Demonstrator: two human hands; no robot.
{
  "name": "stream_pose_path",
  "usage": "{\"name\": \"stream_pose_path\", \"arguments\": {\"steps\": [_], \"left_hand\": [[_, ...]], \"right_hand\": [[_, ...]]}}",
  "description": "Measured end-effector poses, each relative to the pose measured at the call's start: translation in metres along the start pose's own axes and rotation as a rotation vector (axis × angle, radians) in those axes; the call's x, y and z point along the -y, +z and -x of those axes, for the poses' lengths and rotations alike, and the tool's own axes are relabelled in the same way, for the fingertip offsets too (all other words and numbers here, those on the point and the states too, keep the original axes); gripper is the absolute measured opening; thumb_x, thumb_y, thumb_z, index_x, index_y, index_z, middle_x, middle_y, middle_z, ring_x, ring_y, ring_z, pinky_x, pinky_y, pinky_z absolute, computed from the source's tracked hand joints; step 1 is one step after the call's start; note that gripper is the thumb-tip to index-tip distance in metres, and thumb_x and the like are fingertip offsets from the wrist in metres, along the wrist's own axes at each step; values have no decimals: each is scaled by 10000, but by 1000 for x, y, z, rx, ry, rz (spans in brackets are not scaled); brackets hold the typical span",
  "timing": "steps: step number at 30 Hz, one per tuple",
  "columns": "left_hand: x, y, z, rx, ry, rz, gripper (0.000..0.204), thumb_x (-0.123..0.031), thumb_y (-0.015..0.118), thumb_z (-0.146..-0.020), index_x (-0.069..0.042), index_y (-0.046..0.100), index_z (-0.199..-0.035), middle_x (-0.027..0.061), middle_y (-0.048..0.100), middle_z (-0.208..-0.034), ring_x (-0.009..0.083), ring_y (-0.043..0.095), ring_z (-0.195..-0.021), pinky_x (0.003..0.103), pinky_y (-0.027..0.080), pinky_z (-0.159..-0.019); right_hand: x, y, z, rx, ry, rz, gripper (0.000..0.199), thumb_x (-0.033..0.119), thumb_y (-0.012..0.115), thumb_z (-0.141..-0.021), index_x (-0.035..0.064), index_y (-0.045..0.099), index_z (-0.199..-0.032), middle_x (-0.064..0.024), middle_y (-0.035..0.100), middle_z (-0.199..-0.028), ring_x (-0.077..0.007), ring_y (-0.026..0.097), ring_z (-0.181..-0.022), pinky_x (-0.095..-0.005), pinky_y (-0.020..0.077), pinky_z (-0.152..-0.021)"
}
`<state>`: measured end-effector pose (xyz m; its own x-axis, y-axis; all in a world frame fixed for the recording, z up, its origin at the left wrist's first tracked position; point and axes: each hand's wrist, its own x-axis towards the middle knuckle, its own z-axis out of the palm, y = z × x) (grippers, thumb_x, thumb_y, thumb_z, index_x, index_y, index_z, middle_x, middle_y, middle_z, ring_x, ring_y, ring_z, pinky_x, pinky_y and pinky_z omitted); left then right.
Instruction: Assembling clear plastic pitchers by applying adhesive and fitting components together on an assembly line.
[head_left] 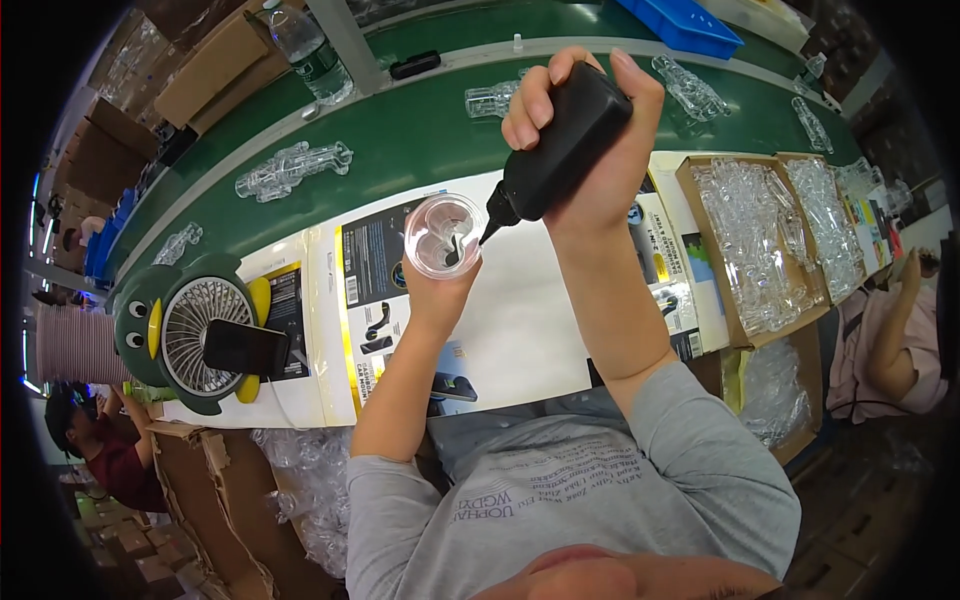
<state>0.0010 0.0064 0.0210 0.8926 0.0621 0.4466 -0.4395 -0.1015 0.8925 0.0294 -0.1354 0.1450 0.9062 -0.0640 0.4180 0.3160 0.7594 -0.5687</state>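
Note:
My right hand [612, 185] is wrapped round a black squeeze bottle [575, 130], tilted with its narrow nozzle pointing down and to the left. The nozzle tip is beside the rim of a clear round part [443, 235]; I cannot tell whether they touch. That part, see-through with rounded chambers inside, is held up by my left hand [440, 292], whose fingers are mostly hidden behind it. Below both hands lies a work surface covered with printed cardboard [520, 345].
A green penguin-shaped fan [190, 335] with a phone [245, 348] against it stands at left. Clear pieces [295, 172] lie along the green belt [400, 150]. Cardboard boxes of clear pieces [750, 240] are at right. A water bottle [312, 60] stands far left; co-workers sit at both sides.

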Motion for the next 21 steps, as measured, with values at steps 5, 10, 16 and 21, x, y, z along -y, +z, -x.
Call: {"name": "stream_pose_path", "arguments": {"steps": [5, 10, 16, 21], "left_hand": [[-5, -1, 1, 31, 3, 3, 450, -39, 665, -696, -26, 454, -1093, 68, 527, -997, 158, 511, -939, 283, 389, -851], [-5, -2, 4, 36, -94, 38, 435, -39, 668, -697, -34, 458, -1078, 62, 526, -991, 156, 512, -929, 277, 395, -840], [-6, -1, 4, 48, -73, 25, 436, -32, 666, -697, -33, 456, -1079, 60, 522, -994, 156, 514, -928, 272, 399, -834], [-6, -1, 5, 29, -32, 34, 454, -25, 664, -696, -33, 446, -1093, 62, 518, -995, 158, 511, -932, 271, 398, -835]], "right_hand": [[-2, -7, -3, 112, -21, -31, 410, 434, 265, -889, 72, 417, -770, -61, 428, -584, -143, 404, -498, -261, 354, -508], [-1, -8, -4, 303, 14, -129, 425, 413, 224, -908, 63, 425, -775, -62, 423, -565, -146, 404, -471, -257, 356, -495], [-2, -9, -4, 299, 20, -130, 420, 408, 231, -903, 59, 423, -769, -65, 422, -564, -147, 405, -473, -254, 358, -491], [-2, -11, -5, 321, 48, -148, 413, 404, 234, -901, 60, 419, -765, -67, 424, -564, -148, 405, -468, -254, 360, -488]]}}
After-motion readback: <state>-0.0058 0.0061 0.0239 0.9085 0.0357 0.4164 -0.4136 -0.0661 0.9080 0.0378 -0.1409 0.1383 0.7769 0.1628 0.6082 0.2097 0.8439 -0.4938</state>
